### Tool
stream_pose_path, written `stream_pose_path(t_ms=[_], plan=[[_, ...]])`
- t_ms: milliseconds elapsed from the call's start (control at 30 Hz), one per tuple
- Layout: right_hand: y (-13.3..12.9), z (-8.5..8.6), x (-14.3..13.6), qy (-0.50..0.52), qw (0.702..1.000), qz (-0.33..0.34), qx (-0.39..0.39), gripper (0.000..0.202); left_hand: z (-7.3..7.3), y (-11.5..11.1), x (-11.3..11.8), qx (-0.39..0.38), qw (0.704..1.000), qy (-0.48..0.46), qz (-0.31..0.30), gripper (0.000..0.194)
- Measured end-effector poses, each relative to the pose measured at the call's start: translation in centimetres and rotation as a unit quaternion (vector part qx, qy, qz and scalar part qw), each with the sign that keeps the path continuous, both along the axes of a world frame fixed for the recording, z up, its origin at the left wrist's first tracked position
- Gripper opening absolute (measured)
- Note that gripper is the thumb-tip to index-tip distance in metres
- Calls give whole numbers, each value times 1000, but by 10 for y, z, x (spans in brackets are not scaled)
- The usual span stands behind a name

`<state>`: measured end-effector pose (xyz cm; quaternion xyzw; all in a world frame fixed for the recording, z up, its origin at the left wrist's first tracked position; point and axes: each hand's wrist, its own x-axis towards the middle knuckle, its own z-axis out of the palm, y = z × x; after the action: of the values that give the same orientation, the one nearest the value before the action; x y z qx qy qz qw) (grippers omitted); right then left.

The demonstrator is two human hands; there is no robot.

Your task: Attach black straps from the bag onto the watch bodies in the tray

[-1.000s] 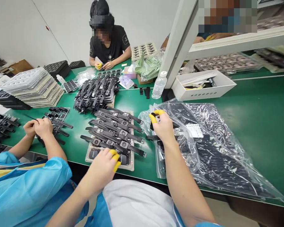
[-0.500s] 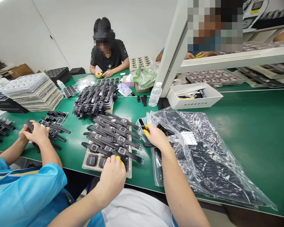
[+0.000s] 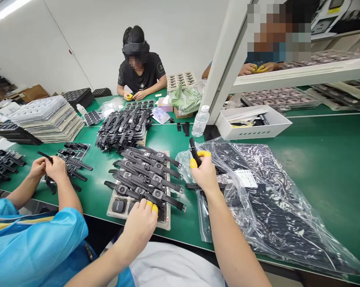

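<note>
My left hand, with yellow covers on two fingertips, is curled over the near edge of a tray. Whatever its fingers press on or hold is hidden beneath them. Black smartwatches with straps lie in rows across that tray. A square black watch body without a strap sits in a near compartment, left of that hand. My right hand, also wearing yellow fingertip covers, pinches a black watch strap that points up. Below it an opened clear plastic bag holds many black straps.
Beside me on the left, a co-worker's hands handle a strap. Watches are heaped on a stack behind my tray. A water bottle and a white box stand by the post. Another person works opposite.
My right hand has raised the strap slightly and turned it more upright. My left hand remains at the tray's near edge. The whole view has shifted slightly.
</note>
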<state>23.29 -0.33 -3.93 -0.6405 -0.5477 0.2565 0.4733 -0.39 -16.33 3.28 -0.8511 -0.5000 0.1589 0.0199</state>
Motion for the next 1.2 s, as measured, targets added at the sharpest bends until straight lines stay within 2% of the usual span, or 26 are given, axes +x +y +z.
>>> stream_pose_path(t_ms=[67, 167, 300, 400, 467, 500, 567, 667, 767, 833, 900, 1033, 1133, 1200], plan=[[0, 0, -2, 46, 998, 14, 36, 29, 9, 7, -2, -32, 999, -1, -6, 21], [0, -1, -5, 112, 991, 25, 65, 30, 24, 16, -10, -75, 996, -21, -49, 17], [0, -8, -9, 150, 987, -4, 62, 37, 60, 35, -16, -74, 988, -106, -87, 8], [3, -14, -11, 191, 981, -10, 46, 41, 87, 71, -6, -32, 972, -219, -79, 9], [6, -17, -13, 238, 971, -7, 37, 45, 91, 106, 6, -18, 948, -310, -63, 14], [8, -18, -13, 260, 965, -11, 38, 48, 88, 125, 12, -21, 935, -351, -52, 16], [12, -20, -13, 284, 957, -34, 53, 52, 69, 163, 24, -48, 905, -422, -22, 20], [16, -24, -12, 287, 950, -89, 82, 53, 20, 202, 36, -89, 857, -506, 40, 17], [15, -24, -14, 324, 940, -80, 75, 50, -29, 214, 41, -130, 794, -581, 120, 15], [12, -21, -17, 371, 926, -37, 57, 47, -51, 212, 42, -150, 763, -613, 142, 17], [9, -13, -21, 406, 913, 6, 34, 42, -63, 209, 42, -157, 744, -633, 146, 22], [10, 12, -27, 427, 899, 86, -50, 40, -69, 211, 39, -132, 720, -663, 157, 26], [20, 29, -29, 435, 874, 175, -125, 41, -72, 215, 38, -106, 724, -660, 169, 23], [26, 34, -31, 429, 854, 236, -174, 41, -74, 215, 38, -92, 738, -650, 158, 30]])
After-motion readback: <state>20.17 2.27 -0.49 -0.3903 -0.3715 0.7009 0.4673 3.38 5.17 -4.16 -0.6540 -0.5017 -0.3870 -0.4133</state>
